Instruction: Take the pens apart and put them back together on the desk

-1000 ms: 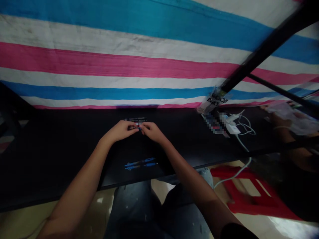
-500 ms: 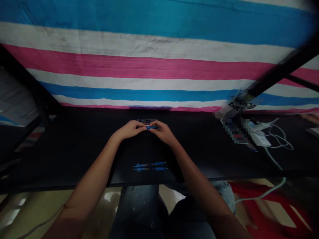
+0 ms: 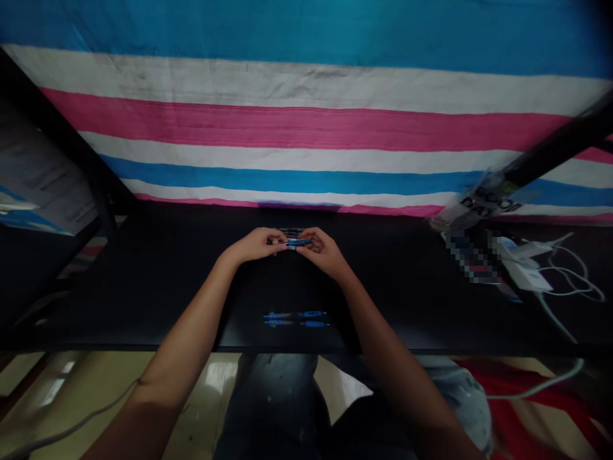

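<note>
Both hands meet near the back of the black table (image 3: 158,281), around a blue pen (image 3: 299,243) lying roughly level between them. My left hand (image 3: 256,246) is closed in a pinch at the pen's left end. From the other side, my right hand (image 3: 324,252) grips the right end with thumb and fingers. Just behind the fingertips, several dark pens (image 3: 290,232) lie side by side, partly hidden by the hands. Closer to the front edge are two blue pens, an upper one (image 3: 313,314) and a lower one (image 3: 315,324), parallel to each other.
A striped sheet (image 3: 306,128) hangs behind the table. At right stand a clear plastic bag (image 3: 472,207) with lettering, a blurred-out item (image 3: 472,259) and a white power strip (image 3: 524,268) with cables. A dark post (image 3: 565,147) slants on the right; a box (image 3: 43,172) is at left.
The view has turned slightly left, so everything sits further right. The fingers have shifted a little around the blue pen, showing more of it. The two front pens lie as before.
</note>
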Action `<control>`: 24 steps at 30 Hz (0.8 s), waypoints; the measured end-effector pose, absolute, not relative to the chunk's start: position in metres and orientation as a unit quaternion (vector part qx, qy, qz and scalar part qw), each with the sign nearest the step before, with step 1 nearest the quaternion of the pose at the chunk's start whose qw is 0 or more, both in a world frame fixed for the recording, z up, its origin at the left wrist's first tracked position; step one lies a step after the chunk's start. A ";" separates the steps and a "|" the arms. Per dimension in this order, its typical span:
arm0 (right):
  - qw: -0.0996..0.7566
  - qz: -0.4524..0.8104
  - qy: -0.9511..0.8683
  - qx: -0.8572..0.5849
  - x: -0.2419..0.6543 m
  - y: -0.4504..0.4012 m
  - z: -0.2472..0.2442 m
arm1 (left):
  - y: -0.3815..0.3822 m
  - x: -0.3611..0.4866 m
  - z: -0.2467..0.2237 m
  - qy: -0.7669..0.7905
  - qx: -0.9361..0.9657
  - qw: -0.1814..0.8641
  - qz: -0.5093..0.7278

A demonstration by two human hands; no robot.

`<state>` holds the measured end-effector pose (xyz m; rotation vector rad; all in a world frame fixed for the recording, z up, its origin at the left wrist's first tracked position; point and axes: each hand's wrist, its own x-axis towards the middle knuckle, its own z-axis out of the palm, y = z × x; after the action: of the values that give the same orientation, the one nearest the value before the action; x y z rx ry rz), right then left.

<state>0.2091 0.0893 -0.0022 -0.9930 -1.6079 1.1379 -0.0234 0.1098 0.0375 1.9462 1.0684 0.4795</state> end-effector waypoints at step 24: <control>0.511 0.523 -0.543 -0.414 0.213 0.092 0.000 | 0.111 -0.031 0.041 0.420 0.750 0.467 0.209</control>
<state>0.2126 0.0922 0.0002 -0.9966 -1.3065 1.2583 -0.0314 0.1115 0.0407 1.8396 1.0293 0.5133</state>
